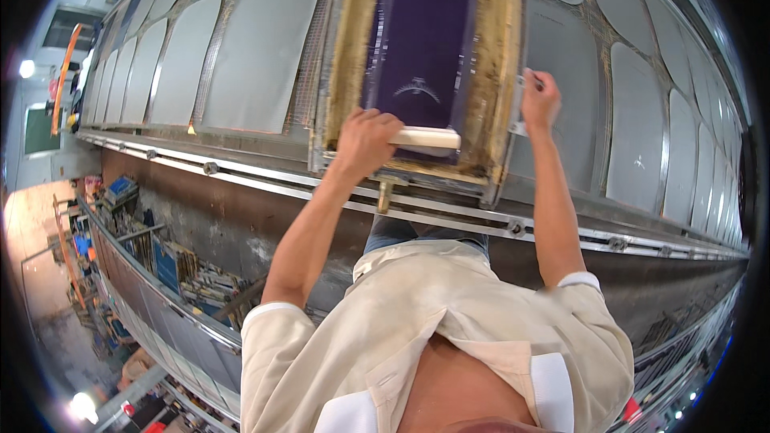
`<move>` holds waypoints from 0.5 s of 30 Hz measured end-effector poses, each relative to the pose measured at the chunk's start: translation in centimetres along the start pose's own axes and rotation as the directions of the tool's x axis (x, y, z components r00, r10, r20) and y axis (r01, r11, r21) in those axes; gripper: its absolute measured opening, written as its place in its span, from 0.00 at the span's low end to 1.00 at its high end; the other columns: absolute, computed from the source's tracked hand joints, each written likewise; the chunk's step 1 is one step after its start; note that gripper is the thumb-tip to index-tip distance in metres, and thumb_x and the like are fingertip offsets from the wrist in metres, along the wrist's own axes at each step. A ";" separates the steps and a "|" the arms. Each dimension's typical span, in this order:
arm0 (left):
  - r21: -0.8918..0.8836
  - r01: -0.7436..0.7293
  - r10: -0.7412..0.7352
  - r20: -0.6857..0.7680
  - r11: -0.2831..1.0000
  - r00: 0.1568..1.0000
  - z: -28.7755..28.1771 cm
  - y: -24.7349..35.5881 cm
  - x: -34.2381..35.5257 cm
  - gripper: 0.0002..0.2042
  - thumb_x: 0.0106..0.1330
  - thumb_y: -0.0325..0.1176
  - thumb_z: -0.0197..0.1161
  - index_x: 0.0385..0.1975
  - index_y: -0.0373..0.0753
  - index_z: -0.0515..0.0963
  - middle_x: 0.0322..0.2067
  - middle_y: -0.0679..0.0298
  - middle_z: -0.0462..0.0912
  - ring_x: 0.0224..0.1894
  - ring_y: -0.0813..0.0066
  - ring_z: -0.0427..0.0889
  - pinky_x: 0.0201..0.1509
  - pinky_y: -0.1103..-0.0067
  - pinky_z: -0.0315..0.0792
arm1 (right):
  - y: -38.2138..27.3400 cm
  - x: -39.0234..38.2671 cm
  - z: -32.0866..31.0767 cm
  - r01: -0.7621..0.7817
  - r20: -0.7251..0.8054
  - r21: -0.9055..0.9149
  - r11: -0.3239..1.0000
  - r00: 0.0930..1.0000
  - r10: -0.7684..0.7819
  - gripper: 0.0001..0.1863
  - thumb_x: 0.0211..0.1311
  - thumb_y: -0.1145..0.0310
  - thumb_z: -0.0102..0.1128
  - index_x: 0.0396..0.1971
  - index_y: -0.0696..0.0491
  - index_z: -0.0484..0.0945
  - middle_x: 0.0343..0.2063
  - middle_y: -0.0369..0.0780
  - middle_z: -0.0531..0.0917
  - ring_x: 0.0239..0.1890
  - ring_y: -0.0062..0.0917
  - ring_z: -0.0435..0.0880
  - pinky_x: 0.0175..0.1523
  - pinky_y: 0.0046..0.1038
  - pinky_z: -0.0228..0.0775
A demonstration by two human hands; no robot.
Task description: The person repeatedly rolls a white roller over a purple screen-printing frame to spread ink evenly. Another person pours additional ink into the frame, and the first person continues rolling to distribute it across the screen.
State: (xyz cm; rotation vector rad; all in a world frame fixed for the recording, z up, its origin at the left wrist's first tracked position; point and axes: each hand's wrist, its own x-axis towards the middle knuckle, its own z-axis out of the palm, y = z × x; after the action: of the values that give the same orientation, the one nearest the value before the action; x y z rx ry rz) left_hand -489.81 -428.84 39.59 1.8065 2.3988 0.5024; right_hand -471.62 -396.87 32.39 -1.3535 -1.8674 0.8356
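A screen-printing frame [495,56] with worn yellow-brown borders lies in front of me. Its middle is a dark purple mesh [421,24] with a pale curved design near the close end. My left hand [366,139] is closed round one end of a white squeegee [429,139], which lies crosswise at the near end of the mesh. At the frame's right edge, my right hand [541,100] is held with curled fingers beside a small metal bracket [520,104]. What those fingers hold, if anything, is too small to make out.
Grey rounded panels [261,48] lie in rows along the long table on both sides. A metal rail [265,184] runs along the table's near edge, and a brass-coloured fitting [385,194] sticks out below the frame. Stacked frames [192,273] stand behind me on the left.
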 end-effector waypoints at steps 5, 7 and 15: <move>-0.019 -0.070 0.070 -0.008 0.997 0.997 -3.3 -2.8 -2.7 0.17 0.47 0.27 0.72 0.40 0.43 0.84 0.42 0.66 0.87 0.45 0.61 0.84 0.53 0.64 0.74 | -1.5 -1.4 3.5 0.067 -0.090 -0.002 0.998 0.994 -0.067 0.12 0.65 0.58 0.67 0.35 0.52 0.85 0.31 0.45 0.88 0.35 0.40 0.88 0.41 0.38 0.77; -0.005 -0.093 0.093 0.028 0.996 0.995 -3.5 -2.3 -4.8 0.19 0.43 0.24 0.71 0.40 0.44 0.83 0.42 0.68 0.87 0.43 0.62 0.83 0.50 0.65 0.72 | -2.6 -1.8 4.1 0.069 -0.078 -0.014 0.997 0.994 -0.070 0.12 0.65 0.59 0.67 0.32 0.53 0.84 0.29 0.45 0.87 0.33 0.40 0.88 0.40 0.39 0.76; -0.021 -0.163 0.164 0.081 0.986 0.983 -1.3 -2.4 -5.5 0.23 0.42 0.19 0.70 0.43 0.41 0.83 0.45 0.66 0.87 0.40 0.63 0.82 0.47 0.67 0.70 | -3.6 -2.1 3.5 -0.193 0.094 0.062 0.979 0.978 0.186 0.13 0.68 0.59 0.64 0.34 0.56 0.82 0.17 0.43 0.80 0.18 0.33 0.78 0.28 0.38 0.66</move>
State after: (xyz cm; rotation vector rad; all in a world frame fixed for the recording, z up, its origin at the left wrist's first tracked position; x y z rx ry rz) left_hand -490.74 -434.95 39.36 1.9882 2.2003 0.4488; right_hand -475.89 -400.22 33.06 -1.4889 -1.7759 1.0633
